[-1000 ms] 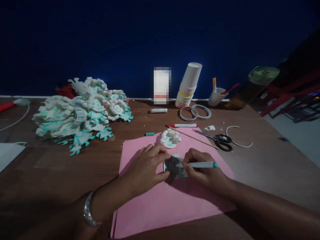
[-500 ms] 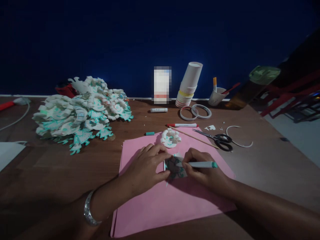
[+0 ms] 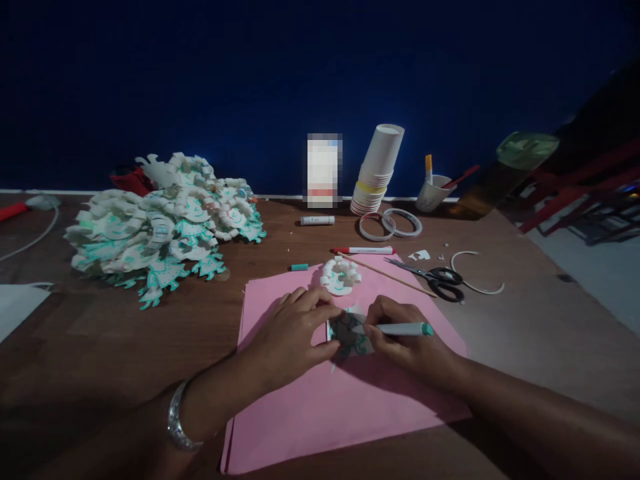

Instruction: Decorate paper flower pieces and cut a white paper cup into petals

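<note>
A small white paper piece (image 3: 367, 346) with green line drawing lies on a stack of pink paper (image 3: 295, 427). My left hand (image 3: 295, 337) rests along its left side, thumb and fingers apart, the tips touching it. In my right hand (image 3: 400, 333) a green-ended marker (image 3: 403, 329) is pinched, its front end over the drawing and partly in shadow. Just above both hands sits a white paper face (image 3: 341, 277) with curled strips round its top and green features. A green marker cap (image 3: 299, 267) lies at the pink stack's upper edge.
A heap of paper figures (image 3: 170, 227) covers the left back. Behind the pink stack are a red marker (image 3: 365, 251), a thin stick (image 3: 395, 275), scissors (image 3: 440, 280), tape rolls (image 3: 404, 223), a glue stick (image 3: 317, 220), stacked paper cups (image 3: 377, 167) and a cup of tools (image 3: 434, 195).
Almost nothing differs; both hands, the marker and the drawn paper keep their places. The whole view has shifted very slightly.
</note>
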{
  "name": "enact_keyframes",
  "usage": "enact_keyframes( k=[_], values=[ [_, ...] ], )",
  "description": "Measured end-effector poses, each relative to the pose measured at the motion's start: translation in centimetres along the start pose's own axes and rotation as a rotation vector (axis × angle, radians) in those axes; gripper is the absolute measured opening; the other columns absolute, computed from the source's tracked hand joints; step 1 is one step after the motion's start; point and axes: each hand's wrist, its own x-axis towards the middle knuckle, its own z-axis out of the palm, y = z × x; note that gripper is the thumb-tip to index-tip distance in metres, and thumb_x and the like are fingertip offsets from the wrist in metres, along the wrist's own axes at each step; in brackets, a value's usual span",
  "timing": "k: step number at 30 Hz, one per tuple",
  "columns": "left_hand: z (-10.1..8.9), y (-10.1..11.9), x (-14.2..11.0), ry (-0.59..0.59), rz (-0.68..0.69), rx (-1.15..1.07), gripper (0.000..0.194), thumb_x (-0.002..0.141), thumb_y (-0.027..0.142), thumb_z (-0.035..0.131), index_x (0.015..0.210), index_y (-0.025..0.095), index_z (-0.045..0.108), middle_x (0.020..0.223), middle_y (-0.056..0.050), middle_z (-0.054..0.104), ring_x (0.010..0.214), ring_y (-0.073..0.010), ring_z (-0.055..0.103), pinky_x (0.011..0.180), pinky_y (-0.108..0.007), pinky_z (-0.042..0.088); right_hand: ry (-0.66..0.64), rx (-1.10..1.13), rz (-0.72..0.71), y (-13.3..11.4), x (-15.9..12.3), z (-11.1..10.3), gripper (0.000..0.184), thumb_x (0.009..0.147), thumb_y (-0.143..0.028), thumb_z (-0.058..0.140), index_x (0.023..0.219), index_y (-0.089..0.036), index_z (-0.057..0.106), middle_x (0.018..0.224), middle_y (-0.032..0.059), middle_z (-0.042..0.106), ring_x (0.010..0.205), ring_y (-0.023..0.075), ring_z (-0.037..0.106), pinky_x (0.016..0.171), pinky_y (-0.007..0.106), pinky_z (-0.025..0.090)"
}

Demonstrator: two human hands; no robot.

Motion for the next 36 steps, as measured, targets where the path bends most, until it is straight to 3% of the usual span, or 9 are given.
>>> enact_keyframes(
  k=[17, 36],
  values=[
    [-0.1, 0.07, 0.09, -0.008, -0.004, -0.011, 0.032, 0.081, 0.023, 0.072, 0.111, 0.027, 0.066, 0.12, -0.001, 0.062, 0.106, -0.0243, 0.055, 0.091, -0.041, 0.044, 0.043, 0.051, 0.007, -0.07, 0.02, -0.12, 0.014, 0.091, -0.023, 0.056, 0.078, -0.021, 0.053, 0.064, -0.0014, 0.06, 0.052, 0.0126, 0.05, 0.049, 0.023, 0.037],
    [0.1, -0.05, 0.04, -0.004, -0.002, 0.016, 0.027, 0.082, 0.026, 0.071, 0.108, 0.026, 0.065, 0.124, -0.001, 0.06, 0.105, -0.0251, 0.054, 0.091, -0.041, 0.044, -0.009, 0.044, 0.002, 0.16, 0.32, 0.12, 0.014, 0.091, -0.024, 0.057, 0.077, -0.02, 0.054, 0.066, -0.0002, 0.063, 0.055, 0.013, 0.053, 0.052, 0.023, 0.038]
  ],
)
